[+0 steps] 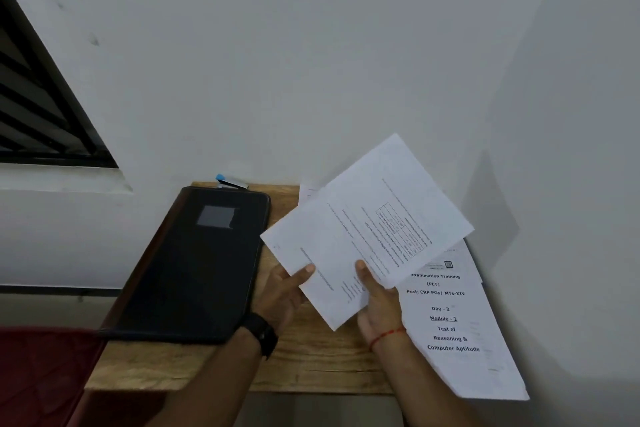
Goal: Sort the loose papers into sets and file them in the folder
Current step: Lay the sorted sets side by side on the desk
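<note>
Sheets of printed paper [367, 232] are being held up over the middle of the tabletop [311, 357], turned at an angle so that one corner is pointing toward the far right corner. They are being held at their near edge by both hands. The left grip [284, 291] is being kept narrow on the lower left sheet, with the thumb laid on top. The right grip [377, 305] is being kept narrow on the upper sheet, with the thumb pressed on the printed face. At least two sheets are being fanned apart, the upper one being offset to the right.

A black folder [197, 263] is being left closed along the left side of the tabletop, with its left part overhanging the left edge. A grey label patch is being shown on its cover near the far end. A small blue and silver object [231, 181] is being partly hidden behind the folder at the far edge; what it is cannot be told.

A pile of papers [450, 319] is being kept along the right edge, overhanging the near right corner, its top page headed "Test of Reasoning & Computer Aptitude". A further sheet [308, 192] is being partly covered at the far edge. A black watch [261, 333] is being worn on the left wrist and a red thread [386, 336] on the right.
</note>
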